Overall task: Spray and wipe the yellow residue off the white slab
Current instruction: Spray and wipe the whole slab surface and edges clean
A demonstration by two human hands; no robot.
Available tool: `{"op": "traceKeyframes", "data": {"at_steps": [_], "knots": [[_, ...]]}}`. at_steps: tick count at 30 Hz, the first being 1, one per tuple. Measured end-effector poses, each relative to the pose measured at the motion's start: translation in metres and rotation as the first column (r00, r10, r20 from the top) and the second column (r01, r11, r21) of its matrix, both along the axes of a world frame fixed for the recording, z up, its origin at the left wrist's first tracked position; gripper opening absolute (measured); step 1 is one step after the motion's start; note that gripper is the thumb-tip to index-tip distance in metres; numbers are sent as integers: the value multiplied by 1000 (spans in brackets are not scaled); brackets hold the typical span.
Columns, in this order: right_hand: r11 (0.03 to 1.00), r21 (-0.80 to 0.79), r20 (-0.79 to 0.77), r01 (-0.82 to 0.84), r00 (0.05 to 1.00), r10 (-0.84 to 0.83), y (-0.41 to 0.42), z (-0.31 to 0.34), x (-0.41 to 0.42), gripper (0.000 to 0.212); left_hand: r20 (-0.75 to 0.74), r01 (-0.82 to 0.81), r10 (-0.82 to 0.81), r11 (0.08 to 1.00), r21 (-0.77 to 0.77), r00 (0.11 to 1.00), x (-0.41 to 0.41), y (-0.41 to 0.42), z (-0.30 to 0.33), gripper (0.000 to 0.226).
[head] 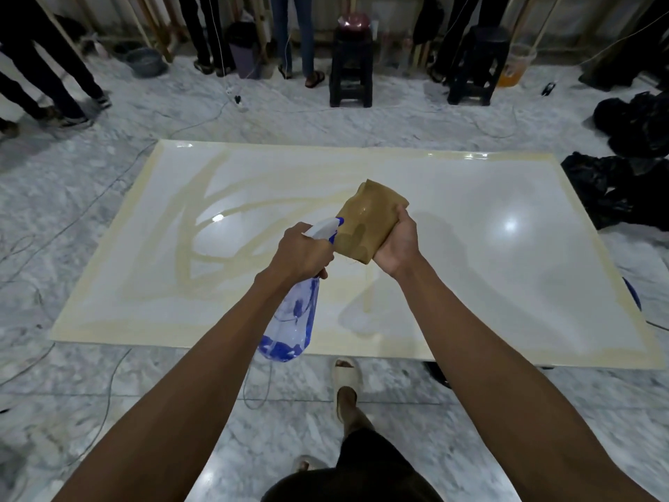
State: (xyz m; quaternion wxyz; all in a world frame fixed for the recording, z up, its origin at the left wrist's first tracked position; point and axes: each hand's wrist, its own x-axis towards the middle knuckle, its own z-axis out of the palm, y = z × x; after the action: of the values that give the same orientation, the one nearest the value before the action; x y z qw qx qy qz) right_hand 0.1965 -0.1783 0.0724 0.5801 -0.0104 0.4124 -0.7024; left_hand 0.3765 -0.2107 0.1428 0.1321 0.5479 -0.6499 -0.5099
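A large white slab (488, 255) lies flat on the marble floor. Yellow residue (182, 244) streaks its left half and runs along its edges; the right half looks mostly white. My left hand (302, 253) grips a clear spray bottle with blue liquid (291, 320), its white and blue nozzle pointing at a tan cloth (367, 222). My right hand (396, 244) holds that cloth up above the slab's middle, right in front of the nozzle.
Several people stand along the far wall. Two black stools (351, 67) (478, 63), a grey basin (146, 61) and an orange-filled bucket (516, 67) sit beyond the slab. Black bags (622, 175) lie at the right. Cables (108, 393) trail over the floor. My sandalled foot (345, 378) stands at the slab's near edge.
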Motion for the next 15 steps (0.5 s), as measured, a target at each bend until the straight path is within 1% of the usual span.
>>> {"op": "traceKeyframes", "data": {"at_steps": [3,5,6,7,8,9,10,11,12,13,14,15], "knots": [[988,112,-83,-104,990,113,-17,-35,-19,56,-22,-9,9,1000,15,1000,-18,-34,-8,25],[960,232,-191,-156,961,202,-37,-64,-38,54,-58,-36,38,999,39,998,-33,-64,-16,30],[933,321,-279,-163,925,257,-51,-77,-50,57,-71,-60,64,997,53,995,-40,-80,-20,32],[898,411,-388,-155,862,326,-68,-88,-62,62,-78,-81,85,995,65,993,-48,-96,-25,32],[872,477,-517,-112,766,381,-87,-96,-77,63,-81,-94,100,993,75,992,-56,-113,-29,30],[870,489,-632,-55,666,397,-111,-97,-93,54,-86,-104,111,991,81,990,-64,-130,-35,29],[892,453,-729,-16,568,381,-136,-97,-110,43,-92,-109,117,991,80,989,-72,-146,-40,30],[915,404,-812,-15,454,366,-164,-101,-129,37,-99,-114,121,991,74,988,-79,-162,-47,31],[927,374,-877,-28,316,363,-192,-107,-149,39,-105,-122,129,990,69,986,-86,-177,-54,33],[930,367,-913,-28,180,365,-220,-112,-169,43,-111,-131,137,990,61,984,-93,-191,-62,35],[920,391,-918,-20,63,391,-249,-125,-189,48,-117,-138,144,989,55,983,-99,-203,-70,35],[905,426,-903,24,-53,426,-276,-135,-204,50,-127,-144,150,988,52,981,-103,-214,-80,33]]}}
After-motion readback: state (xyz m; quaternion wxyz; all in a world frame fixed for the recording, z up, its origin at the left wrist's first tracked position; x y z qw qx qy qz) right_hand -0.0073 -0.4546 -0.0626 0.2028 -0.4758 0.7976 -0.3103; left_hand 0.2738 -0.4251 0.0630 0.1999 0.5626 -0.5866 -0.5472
